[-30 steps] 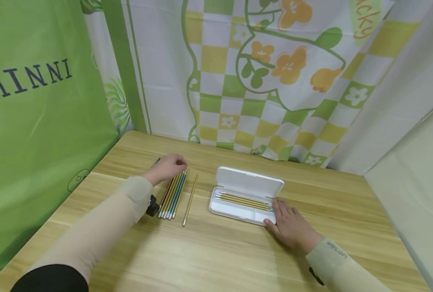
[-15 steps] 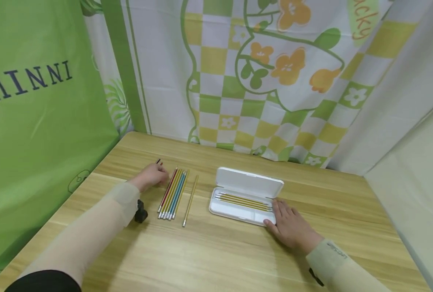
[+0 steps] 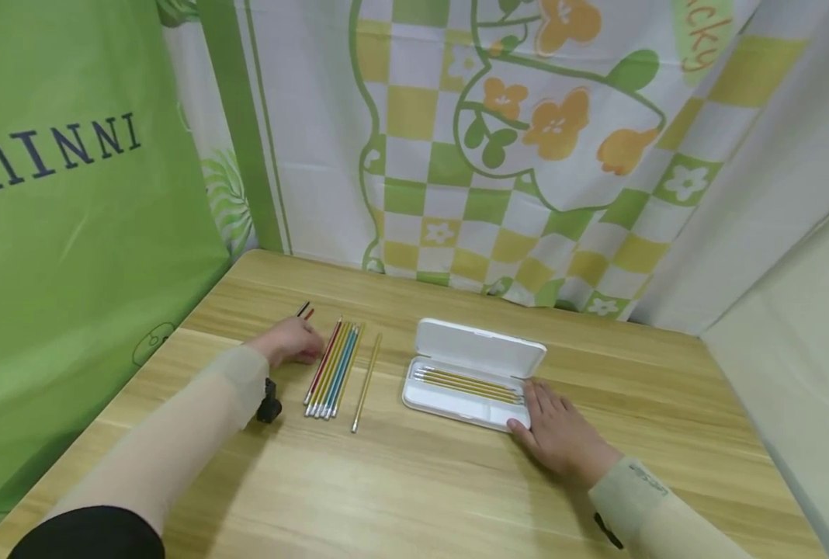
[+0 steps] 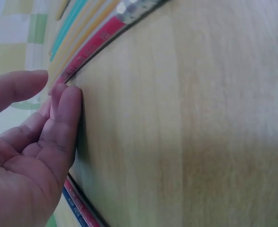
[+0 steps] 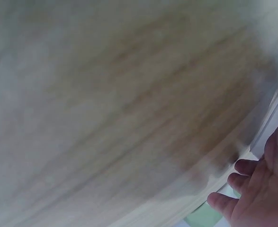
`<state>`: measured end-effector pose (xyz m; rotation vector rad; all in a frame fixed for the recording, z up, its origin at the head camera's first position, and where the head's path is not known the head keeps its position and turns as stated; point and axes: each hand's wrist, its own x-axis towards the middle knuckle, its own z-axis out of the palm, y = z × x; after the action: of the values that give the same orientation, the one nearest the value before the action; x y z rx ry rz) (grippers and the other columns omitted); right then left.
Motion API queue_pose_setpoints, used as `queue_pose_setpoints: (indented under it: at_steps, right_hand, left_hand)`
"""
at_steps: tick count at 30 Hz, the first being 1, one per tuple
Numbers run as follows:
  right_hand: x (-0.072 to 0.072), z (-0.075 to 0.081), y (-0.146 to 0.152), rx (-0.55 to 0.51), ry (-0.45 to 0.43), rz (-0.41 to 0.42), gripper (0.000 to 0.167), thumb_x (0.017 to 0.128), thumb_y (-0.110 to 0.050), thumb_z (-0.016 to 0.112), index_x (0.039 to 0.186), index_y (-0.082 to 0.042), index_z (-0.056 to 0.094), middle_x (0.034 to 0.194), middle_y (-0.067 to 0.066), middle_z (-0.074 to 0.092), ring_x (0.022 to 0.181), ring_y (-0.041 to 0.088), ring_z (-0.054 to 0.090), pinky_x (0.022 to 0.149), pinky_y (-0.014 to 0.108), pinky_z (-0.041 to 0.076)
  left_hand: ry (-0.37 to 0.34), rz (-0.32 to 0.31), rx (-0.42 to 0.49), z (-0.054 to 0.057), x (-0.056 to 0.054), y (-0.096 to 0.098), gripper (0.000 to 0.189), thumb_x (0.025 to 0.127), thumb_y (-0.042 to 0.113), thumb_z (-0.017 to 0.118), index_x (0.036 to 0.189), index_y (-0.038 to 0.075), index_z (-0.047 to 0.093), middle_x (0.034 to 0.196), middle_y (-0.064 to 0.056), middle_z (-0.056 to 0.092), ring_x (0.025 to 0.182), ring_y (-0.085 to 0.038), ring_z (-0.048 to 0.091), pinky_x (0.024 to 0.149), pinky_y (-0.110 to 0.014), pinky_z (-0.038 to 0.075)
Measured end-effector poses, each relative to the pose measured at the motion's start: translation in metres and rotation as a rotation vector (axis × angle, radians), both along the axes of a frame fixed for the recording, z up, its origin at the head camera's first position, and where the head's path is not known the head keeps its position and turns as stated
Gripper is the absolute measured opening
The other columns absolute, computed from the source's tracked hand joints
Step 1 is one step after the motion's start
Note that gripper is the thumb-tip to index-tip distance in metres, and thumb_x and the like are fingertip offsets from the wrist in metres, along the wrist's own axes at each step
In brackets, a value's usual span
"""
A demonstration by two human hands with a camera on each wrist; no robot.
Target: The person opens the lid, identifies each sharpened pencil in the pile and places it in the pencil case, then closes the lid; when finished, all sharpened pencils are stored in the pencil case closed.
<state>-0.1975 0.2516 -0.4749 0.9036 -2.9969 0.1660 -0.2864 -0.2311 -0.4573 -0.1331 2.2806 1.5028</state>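
My left hand [image 3: 292, 340] is just left of a row of pencils [image 3: 329, 376] on the table. Its fingertips reach the pointed end of the outermost red pencil [image 4: 98, 40]; thumb and fingers stand apart with nothing between them. A dark pencil [image 3: 303, 308] and another red pencil [image 3: 309, 314] stick out beyond that hand, partly hidden by it. My right hand [image 3: 561, 431] rests against the right end of a white pencil case [image 3: 442, 407], fingers extended and thumb at the front corner. Several yellow pencils [image 3: 466, 384] lie inside the case, whose lid [image 3: 477, 345] is raised.
One yellow pencil [image 3: 365, 384] lies by itself between the row and the case. The wooden table [image 3: 400, 497] meets a patterned curtain [image 3: 484, 194] at the back and a green cloth [image 3: 86, 256] on the left.
My left hand has moved left from above the pencils' far ends, uncovering the red pencil's tip, and now sits beside the row. The right hand stays at the case.
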Motion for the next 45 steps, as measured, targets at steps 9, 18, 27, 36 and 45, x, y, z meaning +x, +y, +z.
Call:
queue_pose_setpoints:
  at_steps: [9,18,27,36,45]
  right_hand:
    - [0.003,0.003,0.001,0.019,0.017,-0.014,0.077,0.108,-0.042,0.048,0.147,0.023,0.032,0.149,0.043,0.037,0.138,0.056,0.038,0.108,0.068,0.036]
    - [0.003,0.007,-0.002,0.05,-0.02,-0.031,0.075,0.109,-0.04,0.047,0.149,0.022,0.03,0.151,0.041,0.036,0.14,0.054,0.037,0.111,0.065,0.035]
    - [0.0,0.001,0.001,0.028,0.016,-0.013,0.075,0.109,-0.042,0.046,0.147,0.022,0.032,0.15,0.042,0.037,0.139,0.055,0.038,0.109,0.068,0.036]
    - [-0.006,-0.006,0.003,0.051,0.021,-0.014,0.078,0.11,-0.047,0.042,0.15,0.02,0.03,0.155,0.038,0.034,0.143,0.052,0.033,0.109,0.069,0.034]
    - [-0.002,-0.004,0.004,0.051,0.011,-0.027,0.079,0.11,-0.048,0.04,0.15,0.019,0.03,0.154,0.038,0.034,0.142,0.053,0.034,0.109,0.07,0.034]
  left_hand:
    - [0.055,-0.025,-0.102,-0.003,-0.001,0.007,0.003,0.088,-0.004,0.067,0.089,-0.007,0.067,0.091,-0.012,0.067,0.077,-0.016,0.064,0.071,-0.026,0.059]
    - [0.056,-0.05,-0.216,0.005,-0.003,0.013,0.02,0.088,-0.002,0.066,0.073,0.006,0.055,0.074,-0.004,0.059,0.067,-0.015,0.056,0.063,-0.025,0.052]
    - [0.169,-0.142,-0.407,0.005,-0.002,0.019,0.019,0.083,0.003,0.068,0.069,0.009,0.056,0.063,0.0,0.054,0.057,-0.012,0.048,0.055,-0.024,0.042]
    - [0.288,-0.257,-0.645,0.014,-0.005,0.021,0.027,0.076,0.004,0.063,0.058,0.014,0.046,0.058,0.0,0.047,0.053,-0.015,0.04,0.052,-0.027,0.036]
    - [0.203,-0.244,-0.566,0.011,-0.007,0.021,0.035,0.083,0.005,0.065,0.059,0.015,0.043,0.056,0.003,0.04,0.048,-0.01,0.036,0.048,-0.024,0.035]
